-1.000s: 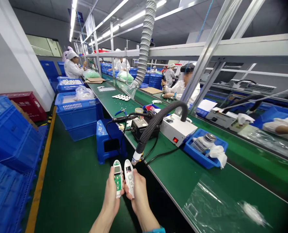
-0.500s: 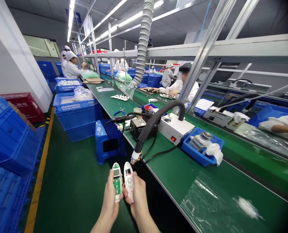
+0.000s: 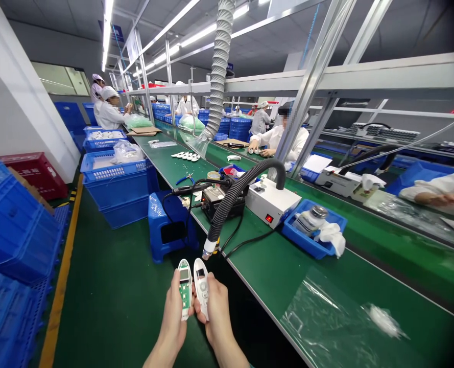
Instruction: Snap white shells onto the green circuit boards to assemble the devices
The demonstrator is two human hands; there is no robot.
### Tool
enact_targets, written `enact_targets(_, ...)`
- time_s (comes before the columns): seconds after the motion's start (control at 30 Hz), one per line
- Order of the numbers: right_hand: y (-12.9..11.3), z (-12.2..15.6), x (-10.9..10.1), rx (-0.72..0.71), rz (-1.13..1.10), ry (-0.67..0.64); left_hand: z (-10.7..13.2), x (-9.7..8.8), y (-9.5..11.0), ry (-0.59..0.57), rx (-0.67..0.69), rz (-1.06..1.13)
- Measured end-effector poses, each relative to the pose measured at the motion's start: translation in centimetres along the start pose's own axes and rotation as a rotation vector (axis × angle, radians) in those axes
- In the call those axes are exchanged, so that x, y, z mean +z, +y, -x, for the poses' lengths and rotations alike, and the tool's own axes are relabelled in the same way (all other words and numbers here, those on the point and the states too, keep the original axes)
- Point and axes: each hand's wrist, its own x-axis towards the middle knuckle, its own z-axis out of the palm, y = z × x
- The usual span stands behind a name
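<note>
My left hand (image 3: 172, 312) is closed around a white remote control half with a green circuit board (image 3: 184, 290) and a small grey screen showing in it. In my right hand (image 3: 217, 306) is a white remote control cover (image 3: 201, 286), with a dark window near its top and button shapes below. Both pieces stand upright side by side, a narrow gap between their upper ends. The fingers of the two hands meet or nearly meet at the lower ends. Just above the cover hangs the nozzle (image 3: 208, 249) of a black flexible hose.
A white box with a red switch (image 3: 284, 202) and a blue tray (image 3: 336, 225) stand on the green bench (image 3: 249, 266). Clear plastic film (image 3: 326, 317) lies nearer. Blue crates (image 3: 115, 191) and a blue stool (image 3: 156, 225) are left of the bench. Co-workers sit beyond.
The view has shifted slightly, so the bench appears a little further left. Both hands keep their pieces in nearly the same pose. A co-worker's hands across the bench have moved.
</note>
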Motion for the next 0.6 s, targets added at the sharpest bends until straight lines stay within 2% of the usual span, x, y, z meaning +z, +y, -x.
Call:
enact_targets(0.13,-0.4,0.1,-0.6,-0.029,-0.016,-0.021,0.1,0.5,-0.2,-0.039,-0.009,-0.002)
enact_targets(0.27,-1.1,1.1,-2.2,-0.049,-0.056,-0.035,0.6,1.1,-1.5,-0.097,-0.057,-0.017)
enact_targets(0.43,-2.1,4.6,-5.3,-0.023,-0.193,-0.037,2.8,1.3,-3.5,-0.150,-0.170,-0.025)
enact_targets(0.6,-2.5,8.9,-8.5,0.029,-0.380,-0.030,5.9,1.9,-4.0,-0.114,-0.322,-0.036)
